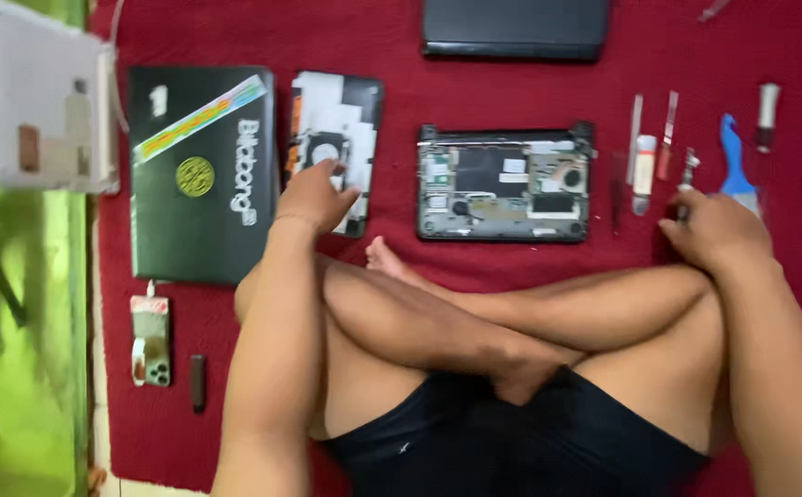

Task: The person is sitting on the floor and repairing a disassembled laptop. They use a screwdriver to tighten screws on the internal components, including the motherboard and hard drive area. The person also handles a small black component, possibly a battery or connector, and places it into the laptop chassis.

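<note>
I sit cross-legged on a red mat. My left hand rests on a removed laptop cover panel with white patches and a round disc part, fingertips touching it. My right hand reaches toward a row of small tools and touches the lower end of a small metal tool; whether it grips that tool is unclear. Between my hands lies an opened small laptop base with its circuit board exposed.
A closed black laptop with stickers lies at left, a dark laptop lid at top. A blue-handled brush and a pen-like tool lie at right. A phone and small dark stick lie lower left. A white box stands top left.
</note>
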